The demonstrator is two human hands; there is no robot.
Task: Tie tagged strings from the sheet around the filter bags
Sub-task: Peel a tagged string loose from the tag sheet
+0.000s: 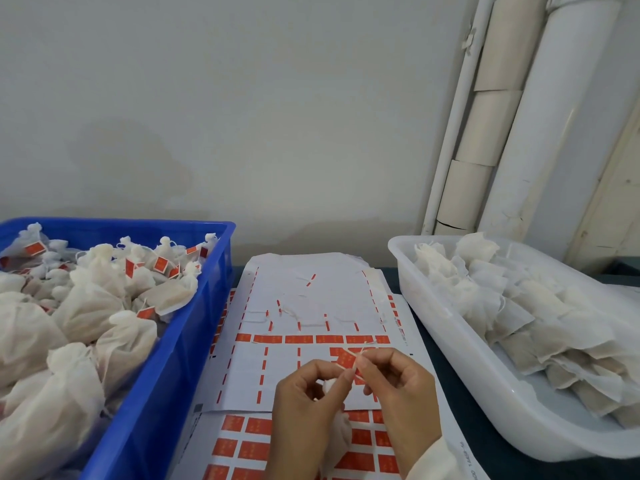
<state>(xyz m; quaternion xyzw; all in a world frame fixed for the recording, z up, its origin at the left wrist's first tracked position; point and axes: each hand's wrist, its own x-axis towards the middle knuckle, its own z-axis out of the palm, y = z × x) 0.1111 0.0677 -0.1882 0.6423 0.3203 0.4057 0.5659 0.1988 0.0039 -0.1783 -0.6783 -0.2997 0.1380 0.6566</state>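
Observation:
My left hand (306, 407) grips a white filter bag (341, 433) by its gathered neck, low in the middle of the view; the bag's body hangs below my fingers. My right hand (398, 386) pinches a thin white string (360, 355) that runs up and right from the bag's neck. A red tag (346, 358) lies just behind the string. Under both hands lies the tag sheet (311, 306), white with rows of red tags and several loose strings on its emptied upper part.
A blue crate (194, 341) on the left is piled with tied, tagged bags. A white plastic tub (460, 358) on the right holds several flat untied filter bags. White pipes (540, 133) stand against the wall at the back right.

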